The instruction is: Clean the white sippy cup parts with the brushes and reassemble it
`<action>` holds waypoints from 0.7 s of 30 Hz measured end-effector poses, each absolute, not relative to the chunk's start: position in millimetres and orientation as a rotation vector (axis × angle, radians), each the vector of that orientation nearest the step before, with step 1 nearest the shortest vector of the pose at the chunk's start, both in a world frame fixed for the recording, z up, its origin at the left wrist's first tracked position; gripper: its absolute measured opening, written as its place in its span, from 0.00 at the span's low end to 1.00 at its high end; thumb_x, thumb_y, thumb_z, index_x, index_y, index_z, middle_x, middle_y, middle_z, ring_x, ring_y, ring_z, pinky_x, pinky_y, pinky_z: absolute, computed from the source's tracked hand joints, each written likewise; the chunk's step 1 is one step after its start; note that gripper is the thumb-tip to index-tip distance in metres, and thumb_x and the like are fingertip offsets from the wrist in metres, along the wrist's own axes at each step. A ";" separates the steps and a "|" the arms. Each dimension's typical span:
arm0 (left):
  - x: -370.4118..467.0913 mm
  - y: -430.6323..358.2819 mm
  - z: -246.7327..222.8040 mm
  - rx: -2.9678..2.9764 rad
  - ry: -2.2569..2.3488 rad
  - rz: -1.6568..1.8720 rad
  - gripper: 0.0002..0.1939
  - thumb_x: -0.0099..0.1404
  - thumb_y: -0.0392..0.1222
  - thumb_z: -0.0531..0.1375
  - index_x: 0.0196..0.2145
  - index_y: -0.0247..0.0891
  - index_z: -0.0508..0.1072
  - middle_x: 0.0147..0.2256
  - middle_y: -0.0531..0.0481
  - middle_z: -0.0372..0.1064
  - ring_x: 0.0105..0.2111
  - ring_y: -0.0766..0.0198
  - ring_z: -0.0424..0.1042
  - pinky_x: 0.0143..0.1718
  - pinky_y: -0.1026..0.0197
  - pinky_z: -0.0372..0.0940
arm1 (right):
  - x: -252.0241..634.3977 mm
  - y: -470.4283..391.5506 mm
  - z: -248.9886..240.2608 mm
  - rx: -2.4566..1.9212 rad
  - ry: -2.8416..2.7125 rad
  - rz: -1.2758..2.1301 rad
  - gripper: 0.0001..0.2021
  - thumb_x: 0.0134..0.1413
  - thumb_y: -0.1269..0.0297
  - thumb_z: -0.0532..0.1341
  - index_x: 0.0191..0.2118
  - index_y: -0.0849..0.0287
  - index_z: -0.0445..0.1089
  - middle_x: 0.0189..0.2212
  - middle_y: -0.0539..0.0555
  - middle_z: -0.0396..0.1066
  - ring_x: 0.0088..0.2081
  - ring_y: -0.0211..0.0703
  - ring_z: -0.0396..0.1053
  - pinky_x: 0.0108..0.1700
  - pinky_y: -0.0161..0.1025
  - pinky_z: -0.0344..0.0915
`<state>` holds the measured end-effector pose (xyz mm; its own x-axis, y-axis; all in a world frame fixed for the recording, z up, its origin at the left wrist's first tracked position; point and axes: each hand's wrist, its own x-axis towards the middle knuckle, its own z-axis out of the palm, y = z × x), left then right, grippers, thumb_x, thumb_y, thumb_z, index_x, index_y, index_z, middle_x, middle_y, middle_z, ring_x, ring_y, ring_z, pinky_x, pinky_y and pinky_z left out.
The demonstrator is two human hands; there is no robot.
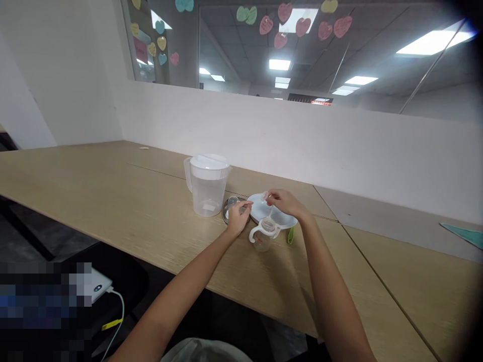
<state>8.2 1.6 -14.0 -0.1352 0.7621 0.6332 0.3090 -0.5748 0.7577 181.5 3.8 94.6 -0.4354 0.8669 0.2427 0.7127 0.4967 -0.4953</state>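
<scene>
My right hand is above a pale blue-white plate, its fingers pinched on a small clear piece. A thin pale strip hangs below those fingers, toward the bottle. Just in front of the plate stands a clear baby bottle with white side handles, its top uncovered. My left hand reaches over a round dark-rimmed tray, fingers stretched toward the plate and seemingly holding nothing. Small clear items lie on that tray, partly hidden by the hand.
A clear lidded pitcher stands left of the tray. Right of the bottle lies a green-handled item. The wall runs behind the table. A power bank with a white cable is at lower left, below the table edge.
</scene>
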 end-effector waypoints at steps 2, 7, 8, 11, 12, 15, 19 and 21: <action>4.2 4.5 -13.9 1.763 1.278 1.812 0.10 0.61 0.37 0.54 0.35 0.38 0.75 0.36 0.50 0.74 0.37 0.64 0.70 0.43 0.62 0.63 | 185.1 2.2 96.1 -1.419 -2.352 0.272 0.11 0.53 0.68 0.53 0.37 0.62 0.72 0.33 0.55 0.73 0.33 0.38 0.68 0.37 0.31 0.60; -5.3 11.5 -16.2 1.775 1.568 1.783 0.13 0.58 0.32 0.52 0.34 0.39 0.75 0.36 0.49 0.73 0.41 0.61 0.68 0.47 0.58 0.60 | 186.2 12.3 82.8 -1.777 -2.446 0.125 0.13 0.52 0.69 0.53 0.40 0.61 0.72 0.42 0.59 0.72 0.42 0.44 0.68 0.40 0.34 0.60; -6.4 12.4 -16.9 1.778 1.603 1.752 0.14 0.57 0.31 0.52 0.34 0.39 0.75 0.36 0.49 0.73 0.41 0.61 0.68 0.47 0.57 0.61 | 185.6 15.4 78.6 -1.816 -2.454 0.138 0.13 0.51 0.70 0.53 0.39 0.62 0.73 0.42 0.61 0.72 0.42 0.46 0.69 0.40 0.35 0.60; -7.6 14.4 -19.1 1.795 1.647 1.641 0.18 0.52 0.27 0.52 0.35 0.39 0.76 0.35 0.50 0.72 0.39 0.61 0.68 0.45 0.58 0.61 | 182.9 22.4 66.6 -1.882 -2.472 0.205 0.10 0.44 0.73 0.57 0.32 0.64 0.74 0.36 0.63 0.73 0.39 0.48 0.70 0.37 0.36 0.61; -7.6 14.9 -19.8 1.805 1.643 1.613 0.19 0.50 0.26 0.52 0.36 0.39 0.76 0.36 0.50 0.72 0.39 0.61 0.68 0.45 0.58 0.62 | 182.1 23.7 63.0 -1.892 -2.477 0.239 0.09 0.42 0.74 0.58 0.30 0.64 0.74 0.33 0.62 0.74 0.37 0.48 0.70 0.35 0.35 0.61; -7.1 16.1 -21.6 1.832 1.604 1.562 0.21 0.48 0.25 0.52 0.36 0.39 0.76 0.37 0.49 0.72 0.40 0.61 0.68 0.46 0.59 0.62 | 181.1 25.2 53.7 -1.860 -2.498 0.388 0.05 0.36 0.73 0.60 0.24 0.63 0.73 0.24 0.57 0.73 0.31 0.43 0.69 0.31 0.33 0.60; -7.6 16.8 -23.3 1.863 1.585 1.491 0.20 0.48 0.25 0.52 0.36 0.39 0.75 0.37 0.49 0.71 0.39 0.62 0.68 0.45 0.59 0.62 | 182.5 26.9 44.3 -1.709 -2.501 0.650 0.04 0.36 0.72 0.59 0.21 0.62 0.72 0.20 0.49 0.69 0.24 0.35 0.64 0.28 0.30 0.59; -7.8 16.7 -23.9 1.896 1.609 1.453 0.21 0.47 0.25 0.52 0.37 0.39 0.75 0.38 0.49 0.70 0.38 0.62 0.68 0.45 0.59 0.62 | 183.6 28.7 43.6 -1.646 -2.448 0.726 0.06 0.37 0.72 0.58 0.24 0.63 0.72 0.21 0.48 0.69 0.24 0.33 0.63 0.27 0.28 0.58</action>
